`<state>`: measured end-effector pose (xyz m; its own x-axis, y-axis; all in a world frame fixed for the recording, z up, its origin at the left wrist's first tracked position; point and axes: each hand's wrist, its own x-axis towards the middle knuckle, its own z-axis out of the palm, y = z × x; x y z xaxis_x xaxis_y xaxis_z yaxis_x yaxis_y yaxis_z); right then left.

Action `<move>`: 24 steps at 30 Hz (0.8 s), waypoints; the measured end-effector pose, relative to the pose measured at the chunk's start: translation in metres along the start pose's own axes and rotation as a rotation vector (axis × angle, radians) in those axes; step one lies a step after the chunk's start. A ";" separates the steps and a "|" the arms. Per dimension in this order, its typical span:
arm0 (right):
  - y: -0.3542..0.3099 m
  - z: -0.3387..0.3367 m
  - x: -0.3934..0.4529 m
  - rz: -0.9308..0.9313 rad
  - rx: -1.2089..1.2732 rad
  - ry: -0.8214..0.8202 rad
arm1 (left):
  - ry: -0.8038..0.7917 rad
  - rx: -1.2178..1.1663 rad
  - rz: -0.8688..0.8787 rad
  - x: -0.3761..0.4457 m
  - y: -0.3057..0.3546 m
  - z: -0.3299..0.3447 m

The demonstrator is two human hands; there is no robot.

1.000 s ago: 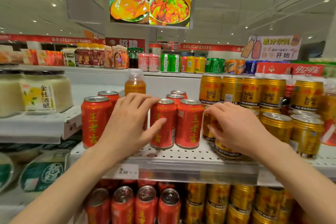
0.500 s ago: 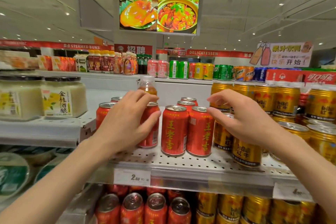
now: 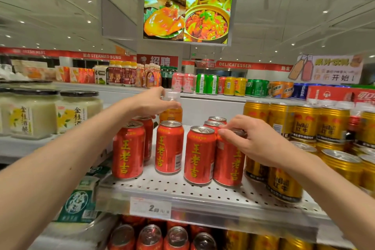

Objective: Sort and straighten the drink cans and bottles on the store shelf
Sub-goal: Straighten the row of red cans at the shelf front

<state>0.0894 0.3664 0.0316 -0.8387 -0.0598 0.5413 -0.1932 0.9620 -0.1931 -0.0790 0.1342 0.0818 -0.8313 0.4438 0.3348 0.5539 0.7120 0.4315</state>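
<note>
Left hand (image 3: 151, 101) now reaches back, gripping bottle (image 3: 171, 107) neck; right hand (image 3: 252, 140) pinches red can (image 3: 229, 160) top; tag (image 3: 150, 207) reads 2.00

Two bare forearms, hands (image 3: 151, 102) (image 3: 250, 140) ungloved, no sleeves, rings or watch.

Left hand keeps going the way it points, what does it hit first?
The orange juice bottle: the left hand reaches back over the red cans, fingers already at its white cap. Whether they touch or grip it is unclear.
</note>
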 end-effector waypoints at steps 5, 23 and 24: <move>-0.002 0.001 -0.001 0.011 0.005 0.001 | -0.024 -0.043 0.046 0.004 -0.003 0.007; -0.002 -0.003 0.001 0.041 0.039 -0.040 | 0.556 -0.651 0.165 -0.025 0.018 -0.062; -0.002 -0.005 0.002 0.051 0.054 -0.057 | 0.563 -0.686 0.177 -0.030 0.021 -0.067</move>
<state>0.0906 0.3657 0.0367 -0.8757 -0.0275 0.4820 -0.1752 0.9484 -0.2641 -0.0392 0.0992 0.1364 -0.6853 0.0553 0.7261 0.7275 0.0975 0.6792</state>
